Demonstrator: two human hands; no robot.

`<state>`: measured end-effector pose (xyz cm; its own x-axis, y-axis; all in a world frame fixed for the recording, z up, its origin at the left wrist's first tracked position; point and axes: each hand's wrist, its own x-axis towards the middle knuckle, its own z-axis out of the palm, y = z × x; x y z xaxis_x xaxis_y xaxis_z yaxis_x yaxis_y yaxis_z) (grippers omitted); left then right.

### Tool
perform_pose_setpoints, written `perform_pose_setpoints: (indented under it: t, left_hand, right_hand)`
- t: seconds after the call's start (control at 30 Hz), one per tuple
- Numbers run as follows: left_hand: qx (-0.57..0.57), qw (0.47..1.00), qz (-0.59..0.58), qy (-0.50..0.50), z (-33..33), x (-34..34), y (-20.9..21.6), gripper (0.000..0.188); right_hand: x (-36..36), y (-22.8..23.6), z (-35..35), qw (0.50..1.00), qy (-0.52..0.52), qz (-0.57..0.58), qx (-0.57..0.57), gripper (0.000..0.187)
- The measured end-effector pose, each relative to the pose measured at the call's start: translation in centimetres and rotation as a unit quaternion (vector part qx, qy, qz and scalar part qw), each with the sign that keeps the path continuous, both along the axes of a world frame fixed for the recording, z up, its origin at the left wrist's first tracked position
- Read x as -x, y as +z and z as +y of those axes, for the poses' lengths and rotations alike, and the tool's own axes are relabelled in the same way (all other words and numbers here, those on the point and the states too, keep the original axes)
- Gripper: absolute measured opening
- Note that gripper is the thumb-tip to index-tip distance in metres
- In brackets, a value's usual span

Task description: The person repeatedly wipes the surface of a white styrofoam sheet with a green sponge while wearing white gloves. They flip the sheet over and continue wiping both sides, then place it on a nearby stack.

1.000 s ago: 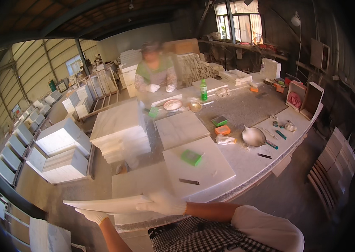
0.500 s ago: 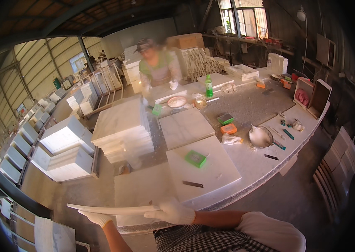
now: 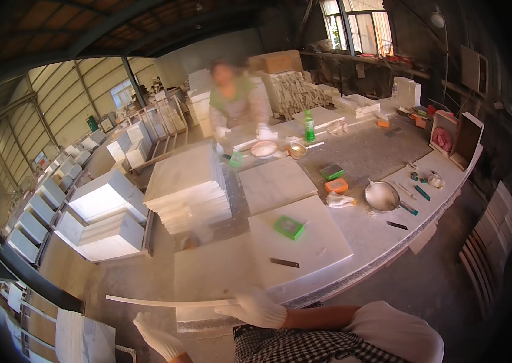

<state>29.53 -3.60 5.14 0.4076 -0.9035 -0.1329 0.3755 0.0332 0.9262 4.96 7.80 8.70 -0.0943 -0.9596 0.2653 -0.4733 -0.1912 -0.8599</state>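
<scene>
Gloved in white, my right hand [image 3: 257, 308] grips the right end of a pale stone tile [image 3: 168, 300], which shows nearly edge-on at the table's near edge. My left hand [image 3: 156, 337], also gloved, is just below the tile and apart from it, fingers stretched out and holding nothing. Beyond the tile, a white stone slab [image 3: 322, 248] lies on the table, bearing a green rectangular block [image 3: 289, 227] and a dark flat blade [image 3: 285, 262]. A greyish slab [image 3: 213, 266] lies to its left, partly behind the held tile.
A stack of slabs [image 3: 189, 187] stands left of the table. A pan of white powder or paste [image 3: 382, 196], an orange block [image 3: 336, 186] and a green bottle [image 3: 309, 126] are on the table. Across it, a co-worker [image 3: 234, 103] leans over the far side.
My left hand has let go of the tile and moved down from it. My right hand keeps its hold. The co-worker has shifted, both gloved hands now at the far table edge.
</scene>
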Motion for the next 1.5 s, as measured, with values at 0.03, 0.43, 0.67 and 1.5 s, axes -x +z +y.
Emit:
perform_pose_setpoints:
  t: [0.03, 0.43, 0.67, 1.5]
  left_hand:
    - [0.015, 0.997, 0.026, -0.073, 1.5, -0.2, 0.5, 0.077]
    - [0.044, 0.877, 0.274, -0.391, 10.4, -5.0, 4.3, 0.07]
    - [-0.044, 0.933, 0.197, -0.297, 14.3, -5.9, 3.4, 0.068]
    - [-0.14, 0.734, -0.014, -0.665, 16.2, 21.4, -4.9, 0.065]
  right_hand:
    - [-0.2, -0.4, 0.2, 1.0, 0.007, 0.001, -0.002, 0.042]
    - [-3.1, -7.1, 2.7, 0.966, 0.069, 0.099, 0.228, 0.048]
    - [-3.0, -7.6, 5.4, 0.939, 0.165, 0.165, 0.252, 0.044]
    - [10.1, -16.9, 18.6, 0.909, -0.393, 0.127, -0.057, 0.044]
